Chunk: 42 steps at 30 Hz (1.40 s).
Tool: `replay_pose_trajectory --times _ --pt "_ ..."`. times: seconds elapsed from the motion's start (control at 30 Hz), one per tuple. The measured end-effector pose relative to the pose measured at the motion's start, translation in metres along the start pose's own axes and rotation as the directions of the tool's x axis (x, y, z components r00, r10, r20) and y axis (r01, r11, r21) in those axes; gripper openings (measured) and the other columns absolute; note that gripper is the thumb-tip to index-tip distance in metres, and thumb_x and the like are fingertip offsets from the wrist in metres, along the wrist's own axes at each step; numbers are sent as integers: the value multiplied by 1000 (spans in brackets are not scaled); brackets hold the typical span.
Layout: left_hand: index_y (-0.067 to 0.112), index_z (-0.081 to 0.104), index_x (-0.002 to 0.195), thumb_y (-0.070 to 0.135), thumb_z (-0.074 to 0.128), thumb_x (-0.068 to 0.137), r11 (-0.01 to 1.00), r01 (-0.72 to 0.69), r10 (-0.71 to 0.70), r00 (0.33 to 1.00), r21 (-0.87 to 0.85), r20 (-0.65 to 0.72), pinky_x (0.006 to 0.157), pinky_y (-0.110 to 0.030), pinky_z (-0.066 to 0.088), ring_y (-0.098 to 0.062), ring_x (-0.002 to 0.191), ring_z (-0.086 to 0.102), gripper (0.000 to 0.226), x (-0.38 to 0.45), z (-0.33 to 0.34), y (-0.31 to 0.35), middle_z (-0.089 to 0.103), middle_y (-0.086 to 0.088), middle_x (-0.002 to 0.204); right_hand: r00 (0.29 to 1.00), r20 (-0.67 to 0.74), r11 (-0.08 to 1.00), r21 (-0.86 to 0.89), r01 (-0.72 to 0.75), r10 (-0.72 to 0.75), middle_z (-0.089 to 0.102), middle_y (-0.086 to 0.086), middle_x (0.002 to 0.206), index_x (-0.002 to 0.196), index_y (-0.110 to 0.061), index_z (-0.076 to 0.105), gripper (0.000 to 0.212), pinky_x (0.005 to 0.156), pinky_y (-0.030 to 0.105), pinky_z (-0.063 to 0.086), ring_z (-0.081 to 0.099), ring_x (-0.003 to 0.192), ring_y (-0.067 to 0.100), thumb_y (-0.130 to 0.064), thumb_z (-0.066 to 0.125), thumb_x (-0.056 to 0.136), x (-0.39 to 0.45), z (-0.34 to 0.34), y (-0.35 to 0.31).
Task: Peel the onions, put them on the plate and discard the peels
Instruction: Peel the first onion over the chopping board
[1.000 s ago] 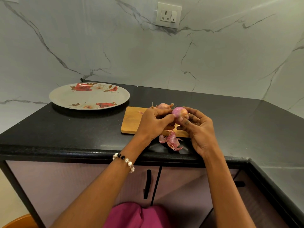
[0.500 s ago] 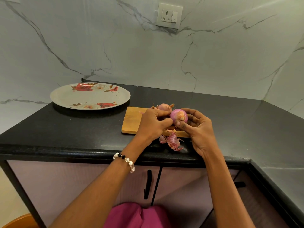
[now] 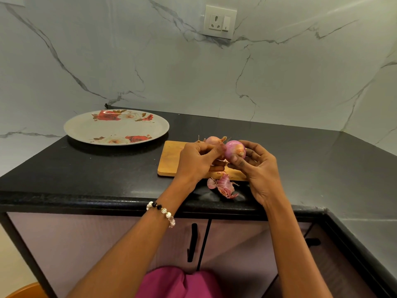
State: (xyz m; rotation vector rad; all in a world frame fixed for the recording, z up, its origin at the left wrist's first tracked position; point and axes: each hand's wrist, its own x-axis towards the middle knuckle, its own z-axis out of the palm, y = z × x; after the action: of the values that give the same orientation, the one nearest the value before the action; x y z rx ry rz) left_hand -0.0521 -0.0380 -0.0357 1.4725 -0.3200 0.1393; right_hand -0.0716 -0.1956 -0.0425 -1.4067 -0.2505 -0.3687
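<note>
Closest to the camera there was a bit of pink clothing (image 3: 171,282) at the bottom edge, and an orange rim of something (image 3: 23,291) in the bottom left corner, couldn't tell what. Above that, pale cabinet doors (image 3: 107,239) with black handles sat under a black countertop (image 3: 96,175).

The left hand (image 3: 197,161), with a beaded bracelet (image 3: 161,212) on the wrist, had its fingers curled in, fingertips pinching at the side of the peeled onion (image 3: 234,149). Whether it actually had a strip of skin between them, I couldn't make out. The right hand (image 3: 257,168) was cupped around that same onion from the other side, fingers wrapped behind it and the thumb pressed on the front, holding it up just above the wooden cutting board (image 3: 171,160).

Right under the hands, a little heap of purple peels (image 3: 224,187) lay on the counter, touching the near edge of the board. Just behind the held onion, a second onion (image 3: 212,139) with its papery skin on rested on the board.

Further back and to the left, well apart from the board, was a big round plate (image 3: 86,127) with red rose prints. Behind everything, a marble-look wall (image 3: 150,72) with a white socket and switch (image 3: 220,21).
</note>
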Motion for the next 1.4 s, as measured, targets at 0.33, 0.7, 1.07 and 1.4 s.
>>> replay_pose_trajectory --times 0.33,0.7,1.07,1.4 --pt "3 69 93 14 64 90 991 -65 65 998 120 1 56 -35 60 -22 62 70 12 -1 0 1 70 -12 76 999 25 989 142 -46 43 76 7 99 113 -6 64 43 71 32 62 74 90 27 -15 73 73 0 0 -2" --pt "12 67 88 20 68 87 994 -49 57 994 93 -90 54 -36 59 -18 61 69 8 0 -1 2 69 -9 79 989 -87 930 357 -84 123 73 11 87 99 1 66 24 63 27 60 70 80 23 -19 55 93 3 -1 -5" --pt "19 72 107 20 75 80 850 -378 410 912 368 -11 70 -21 55 -8 81 65 27 3 0 -6 69 5 94 995 33 984 148 -97 93 75 11 96 122 0 62 34 60 29 60 72 78 20 -10 60 90 -2 3 -7" --pt "9 72 92 7 68 86 773 -377 478 875 511 -76 62 -3 41 0 70 54 8 4 2 -3 61 6 87 992 12 949 291 -123 125 70 19 97 112 5 63 35 60 26 58 67 76 22 -17 57 86 -1 2 -8"
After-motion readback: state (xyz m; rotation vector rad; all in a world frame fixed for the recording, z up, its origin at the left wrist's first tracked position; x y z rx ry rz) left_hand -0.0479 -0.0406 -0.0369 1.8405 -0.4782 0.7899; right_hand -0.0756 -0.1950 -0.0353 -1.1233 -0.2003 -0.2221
